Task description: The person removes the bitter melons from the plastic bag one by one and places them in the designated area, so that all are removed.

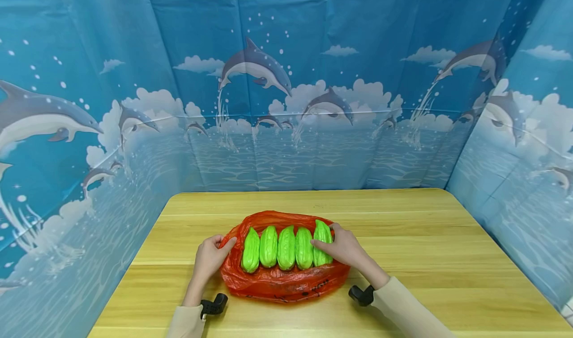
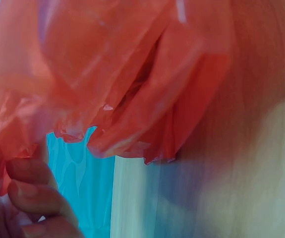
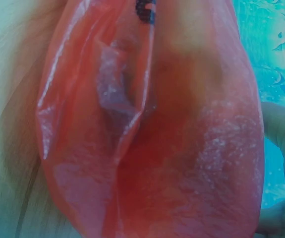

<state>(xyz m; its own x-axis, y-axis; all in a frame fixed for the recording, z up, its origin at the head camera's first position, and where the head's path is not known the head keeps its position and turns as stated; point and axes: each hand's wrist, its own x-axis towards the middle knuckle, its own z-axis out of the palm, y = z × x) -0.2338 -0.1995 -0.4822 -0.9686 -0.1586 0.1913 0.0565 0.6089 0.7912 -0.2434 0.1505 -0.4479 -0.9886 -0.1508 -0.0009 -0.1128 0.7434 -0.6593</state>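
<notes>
While my left grip (image 1: 211, 256) is pinching the red bag (image 1: 286, 287), my right grip (image 1: 343, 248) is clasping the rightmost green gourd (image 1: 323, 232), four others (image 1: 286, 248) are lying alongside.

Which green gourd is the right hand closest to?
The rightmost green gourd in the red plastic bag: the right hand holds it. The other four gourds lie in a row to its left.

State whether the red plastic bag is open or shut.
Open: the head view shows the mouth of the red plastic bag spread around five uncovered green vegetables, with the left hand gripping one side.
</notes>
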